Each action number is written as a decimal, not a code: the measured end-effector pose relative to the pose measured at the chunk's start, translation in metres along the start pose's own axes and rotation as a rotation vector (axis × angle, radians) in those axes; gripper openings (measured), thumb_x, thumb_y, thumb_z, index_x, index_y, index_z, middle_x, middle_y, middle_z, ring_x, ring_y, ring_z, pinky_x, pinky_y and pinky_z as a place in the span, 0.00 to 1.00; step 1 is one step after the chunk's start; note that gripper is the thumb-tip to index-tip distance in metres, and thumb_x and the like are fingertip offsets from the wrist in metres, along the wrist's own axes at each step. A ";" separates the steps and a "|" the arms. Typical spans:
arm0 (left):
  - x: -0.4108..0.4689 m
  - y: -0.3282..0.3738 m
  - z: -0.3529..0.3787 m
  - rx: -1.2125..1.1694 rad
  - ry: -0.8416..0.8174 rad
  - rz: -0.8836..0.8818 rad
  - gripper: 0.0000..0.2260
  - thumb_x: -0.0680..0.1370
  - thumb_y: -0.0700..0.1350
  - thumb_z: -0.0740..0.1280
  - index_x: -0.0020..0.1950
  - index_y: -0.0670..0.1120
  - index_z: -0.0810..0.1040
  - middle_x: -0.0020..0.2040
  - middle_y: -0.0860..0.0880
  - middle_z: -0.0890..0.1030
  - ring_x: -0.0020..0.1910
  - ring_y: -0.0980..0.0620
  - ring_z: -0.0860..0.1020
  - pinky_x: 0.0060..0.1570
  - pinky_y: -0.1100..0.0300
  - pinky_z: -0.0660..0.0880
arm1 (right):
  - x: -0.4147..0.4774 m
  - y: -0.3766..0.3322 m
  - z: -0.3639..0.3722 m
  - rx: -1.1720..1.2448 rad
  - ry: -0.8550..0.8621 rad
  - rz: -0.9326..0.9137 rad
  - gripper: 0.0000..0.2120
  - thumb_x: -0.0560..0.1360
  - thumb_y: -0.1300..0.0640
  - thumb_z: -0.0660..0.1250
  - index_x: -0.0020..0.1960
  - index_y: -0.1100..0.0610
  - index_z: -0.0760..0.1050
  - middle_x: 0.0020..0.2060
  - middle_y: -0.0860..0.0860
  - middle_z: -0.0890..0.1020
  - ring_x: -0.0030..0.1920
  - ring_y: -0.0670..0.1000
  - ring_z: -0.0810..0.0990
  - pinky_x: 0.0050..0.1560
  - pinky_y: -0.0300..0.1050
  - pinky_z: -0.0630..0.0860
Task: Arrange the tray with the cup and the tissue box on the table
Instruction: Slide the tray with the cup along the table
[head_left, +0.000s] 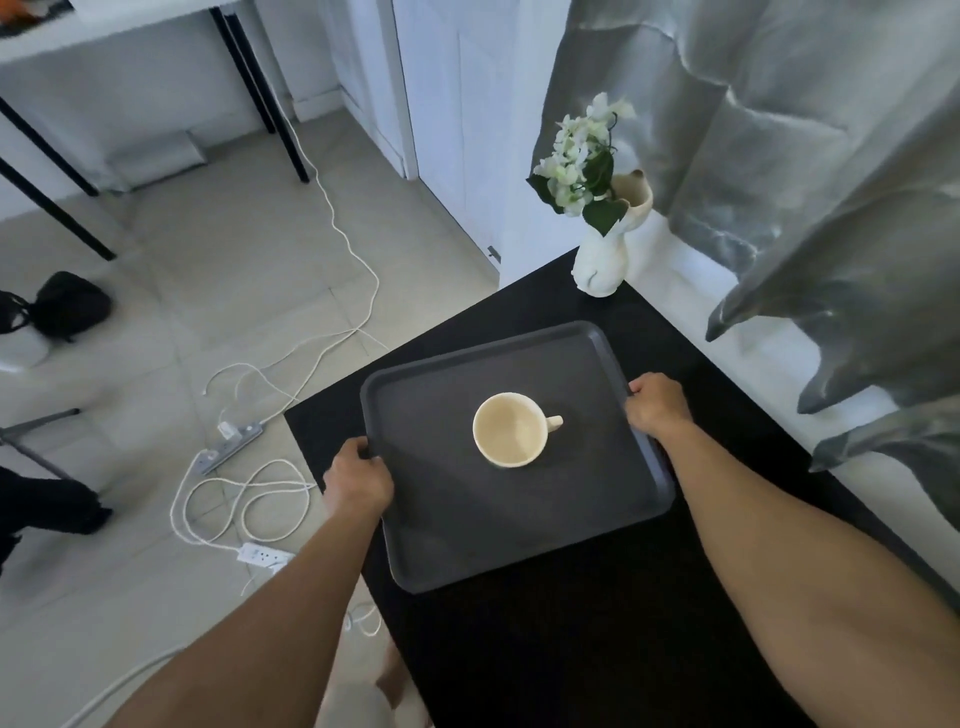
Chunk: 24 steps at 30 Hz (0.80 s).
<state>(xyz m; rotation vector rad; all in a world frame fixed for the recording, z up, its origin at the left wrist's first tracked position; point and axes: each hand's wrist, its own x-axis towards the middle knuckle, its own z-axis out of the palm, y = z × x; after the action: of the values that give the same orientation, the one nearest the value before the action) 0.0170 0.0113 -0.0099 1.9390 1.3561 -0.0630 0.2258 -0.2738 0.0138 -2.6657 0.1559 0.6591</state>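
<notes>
A dark grey rectangular tray (467, 540) is over the black table (597, 649). I cannot tell whether it rests on the table or hovers just above it. An empty cream cup (511, 431) stands upright in the tray's middle, its handle pointing right. My left hand (358, 480) grips the tray's left rim. My right hand (657, 408) grips the right rim. No tissue box is in view.
A white vase with white flowers (602, 254) stands at the table's far corner, beyond the tray. Grey curtains (831, 182) hang to the right above a white sill. On the tiled floor to the left lie white cables and power strips (231, 441). A black bag (67, 304) sits further left.
</notes>
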 end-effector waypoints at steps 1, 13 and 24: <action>0.001 0.007 0.000 0.013 -0.004 0.025 0.17 0.77 0.41 0.62 0.66 0.47 0.75 0.61 0.41 0.80 0.58 0.39 0.77 0.55 0.48 0.73 | -0.005 0.007 -0.004 0.012 0.004 0.011 0.05 0.76 0.65 0.64 0.42 0.61 0.76 0.47 0.60 0.81 0.48 0.59 0.81 0.52 0.54 0.79; 0.025 0.094 0.022 0.196 -0.199 0.323 0.17 0.76 0.42 0.63 0.64 0.49 0.78 0.57 0.43 0.82 0.57 0.40 0.78 0.56 0.49 0.74 | -0.057 0.083 -0.018 0.257 0.092 0.289 0.06 0.76 0.64 0.64 0.47 0.63 0.80 0.36 0.51 0.78 0.35 0.49 0.76 0.33 0.41 0.71; 0.036 0.184 0.088 0.299 -0.423 0.555 0.17 0.76 0.41 0.63 0.64 0.49 0.79 0.56 0.43 0.83 0.54 0.42 0.80 0.54 0.50 0.75 | -0.089 0.131 -0.024 0.524 0.105 0.557 0.07 0.76 0.62 0.65 0.49 0.65 0.79 0.46 0.61 0.81 0.47 0.59 0.80 0.53 0.56 0.79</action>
<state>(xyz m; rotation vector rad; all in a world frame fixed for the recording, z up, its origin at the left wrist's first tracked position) 0.2162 -0.0412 0.0128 2.3200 0.5307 -0.3992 0.1311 -0.4026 0.0299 -2.1387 0.9807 0.5364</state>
